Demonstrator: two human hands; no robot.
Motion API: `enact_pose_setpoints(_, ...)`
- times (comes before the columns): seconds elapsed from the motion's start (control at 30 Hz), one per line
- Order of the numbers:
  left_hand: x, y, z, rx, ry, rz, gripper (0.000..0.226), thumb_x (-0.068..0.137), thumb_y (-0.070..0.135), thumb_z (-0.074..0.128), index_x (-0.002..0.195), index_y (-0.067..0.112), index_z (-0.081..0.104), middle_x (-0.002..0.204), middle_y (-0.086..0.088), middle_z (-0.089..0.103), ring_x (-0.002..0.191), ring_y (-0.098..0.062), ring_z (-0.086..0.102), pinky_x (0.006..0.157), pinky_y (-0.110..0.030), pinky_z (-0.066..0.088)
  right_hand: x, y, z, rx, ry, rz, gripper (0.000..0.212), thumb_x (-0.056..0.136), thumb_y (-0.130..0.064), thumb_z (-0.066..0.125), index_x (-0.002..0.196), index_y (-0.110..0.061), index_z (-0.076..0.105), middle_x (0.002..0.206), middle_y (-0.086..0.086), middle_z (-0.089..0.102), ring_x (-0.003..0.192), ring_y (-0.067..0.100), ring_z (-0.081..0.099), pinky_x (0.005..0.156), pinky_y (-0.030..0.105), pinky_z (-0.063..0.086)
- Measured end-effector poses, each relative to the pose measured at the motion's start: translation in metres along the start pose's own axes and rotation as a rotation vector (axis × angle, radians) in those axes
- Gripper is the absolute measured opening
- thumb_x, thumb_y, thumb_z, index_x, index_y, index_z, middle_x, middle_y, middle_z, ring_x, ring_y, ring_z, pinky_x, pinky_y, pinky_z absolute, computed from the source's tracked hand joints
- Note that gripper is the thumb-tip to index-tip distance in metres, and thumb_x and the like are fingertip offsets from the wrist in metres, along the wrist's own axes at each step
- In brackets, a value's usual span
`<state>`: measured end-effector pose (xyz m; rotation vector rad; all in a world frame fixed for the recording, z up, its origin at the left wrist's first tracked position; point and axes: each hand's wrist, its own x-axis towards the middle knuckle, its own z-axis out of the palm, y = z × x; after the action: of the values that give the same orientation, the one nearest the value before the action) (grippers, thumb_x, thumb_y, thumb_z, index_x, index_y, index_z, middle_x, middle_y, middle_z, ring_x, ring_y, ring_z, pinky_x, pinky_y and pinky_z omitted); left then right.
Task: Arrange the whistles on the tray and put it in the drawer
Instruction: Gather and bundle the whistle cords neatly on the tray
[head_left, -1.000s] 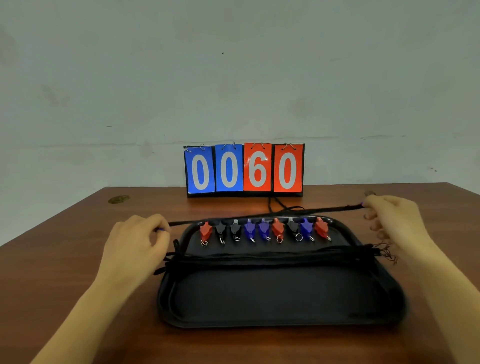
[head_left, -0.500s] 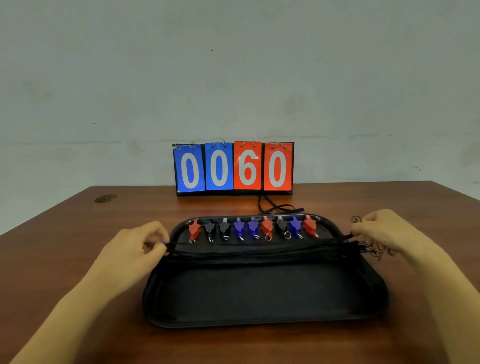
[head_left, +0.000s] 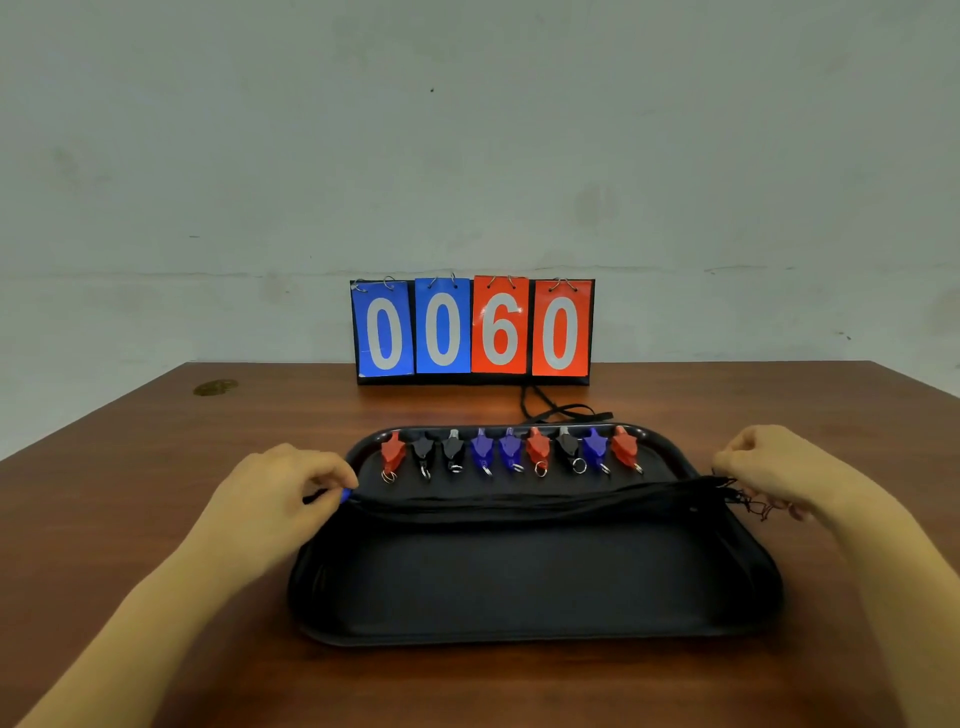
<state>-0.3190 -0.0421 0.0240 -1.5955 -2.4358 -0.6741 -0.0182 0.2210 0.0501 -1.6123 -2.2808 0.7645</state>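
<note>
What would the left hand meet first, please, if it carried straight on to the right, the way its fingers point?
Probably the tray's rim, then the red whistle at the row's left end; depth is unclear.

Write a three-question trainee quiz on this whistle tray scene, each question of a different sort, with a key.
1. True or false: the whistles stand in one row along the far edge of the black tray.
2. Multiple choice: the scoreboard behind the tray reads A) 0600 B) 0060 C) 6000.
3. Fill in: the left hand pinches a small ____-coloured whistle at the end of the lanyard bundle, while the right hand holds the bundle's other end.

Key: 1 true; 2 B; 3 blue.
</note>
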Motion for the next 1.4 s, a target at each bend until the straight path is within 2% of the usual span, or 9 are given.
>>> enact_pose_setpoints(0.2, -0.002, 0.004, 0.001, 0.003, 0.088, 0.074, 0.034, 0.08, 0.014, 0.065, 0.075, 0.045, 0.054, 0.082, 0.024, 0.054, 0.083, -0.006, 0.048, 0.072, -0.027, 0.04, 0.009, 0.009, 0.002, -0.19, 0.168, 0.101, 0.033, 0.088, -0.036, 0.049, 0.091, -0.006, 0.063, 0.069, 0.006, 0.056, 0.063, 0.024, 0.053, 0.064, 0.03, 0.044)
enact_pose_setpoints(0.4, -0.003, 0.013, 0.012, 0.081, 0.205, 0.211, 0.02, 0.074, 0.011, 0.07, 0.08, 0.031, 0.067, 0.083, 0.021, 0.057, 0.082, -0.007, 0.051, 0.069, -0.027, 0.041, 0.001, 0.002, -0.002, -0.31, 0.475, 0.088, 0.035, 0.092, -0.043, 0.043, 0.085, -0.011, 0.056, 0.081, 0.012, 0.052, 0.076, 0.029, 0.05, 0.069, 0.033, 0.039)
enact_pose_setpoints(0.5, -0.003, 0.016, 0.02, 0.105, 0.276, 0.273, 0.016, 0.076, 0.027, 0.05, 0.077, 0.03, 0.066, 0.095, 0.013, 0.062, 0.098, -0.01, 0.046, 0.078, -0.028, 0.035, 0.008, -0.018, 0.015, -0.392, 0.358, -0.014, 0.032, 0.089, -0.042, 0.045, 0.075, -0.014, 0.052, 0.087, 0.012, 0.056, 0.086, 0.031, 0.054, 0.075, 0.035, 0.046)
enact_pose_setpoints(0.63, 0.001, 0.021, 0.025, 0.14, 0.32, 0.352, 0.019, 0.073, 0.027, 0.049, 0.079, 0.029, 0.067, 0.099, 0.009, 0.064, 0.104, -0.012, 0.046, 0.087, -0.026, 0.032, 0.022, -0.057, 0.032, -0.565, 0.247, -0.217, 0.033, 0.09, -0.042, 0.045, 0.108, -0.017, 0.056, 0.11, 0.006, 0.058, 0.103, 0.023, 0.051, 0.082, 0.034, 0.044)
enact_pose_setpoints(0.8, 0.002, 0.026, 0.024, 0.153, 0.311, 0.438, 0.023, 0.052, 0.027, 0.08, 0.072, 0.031, 0.069, 0.091, 0.012, 0.066, 0.1, -0.009, 0.045, 0.087, -0.027, 0.04, 0.056, -0.092, 0.053, -0.459, 0.067, -0.377, 0.028, 0.094, -0.037, 0.043, 0.11, -0.021, 0.059, 0.108, -0.003, 0.059, 0.104, 0.021, 0.055, 0.09, 0.036, 0.047)
enact_pose_setpoints(1.0, 0.004, 0.019, 0.028, 0.179, 0.4, 0.466, 0.018, 0.067, 0.027, 0.051, 0.072, 0.029, 0.068, 0.088, 0.013, 0.066, 0.097, -0.01, 0.045, 0.086, -0.027, 0.031, 0.111, -0.112, 0.084, -0.385, -0.069, -0.295, 0.039, 0.091, -0.05, 0.041, 0.105, -0.021, 0.061, 0.108, 0.003, 0.061, 0.1, 0.022, 0.057, 0.094, 0.042, 0.046)
enact_pose_setpoints(1.1, 0.006, 0.02, 0.028, 0.207, 0.423, 0.467, 0.016, 0.054, 0.028, 0.071, 0.07, 0.029, 0.069, 0.089, 0.013, 0.067, 0.1, -0.012, 0.045, 0.089, -0.03, 0.029, 0.141, -0.11, 0.095, -0.444, -0.079, -0.158, 0.048, 0.072, -0.061, 0.053, 0.103, -0.024, 0.058, 0.114, 0.005, 0.058, 0.105, 0.026, 0.055, 0.095, 0.041, 0.045)
enact_pose_setpoints(1.27, 0.007, 0.015, 0.029, 0.222, 0.417, 0.399, 0.024, 0.051, 0.026, 0.076, 0.073, 0.029, 0.069, 0.091, 0.012, 0.067, 0.102, -0.012, 0.045, 0.091, -0.033, 0.027, 0.138, -0.121, 0.089, -0.269, -0.004, -0.084, 0.016, 0.075, -0.017, 0.069, 0.076, -0.008, 0.056, 0.089, 0.012, 0.06, 0.089, 0.028, 0.062, 0.074, 0.032, 0.05)
enact_pose_setpoints(1.4, 0.008, 0.015, 0.029, 0.261, 0.392, 0.388, 0.029, 0.048, 0.033, 0.08, 0.075, 0.03, 0.07, 0.091, 0.012, 0.068, 0.101, -0.011, 0.043, 0.088, -0.034, 0.026, 0.127, -0.125, 0.085, -0.068, 0.034, -0.114, 0.01, 0.08, -0.009, 0.065, 0.076, 0.001, 0.066, 0.084, 0.018, 0.062, 0.087, 0.03, 0.062, 0.078, 0.037, 0.05)
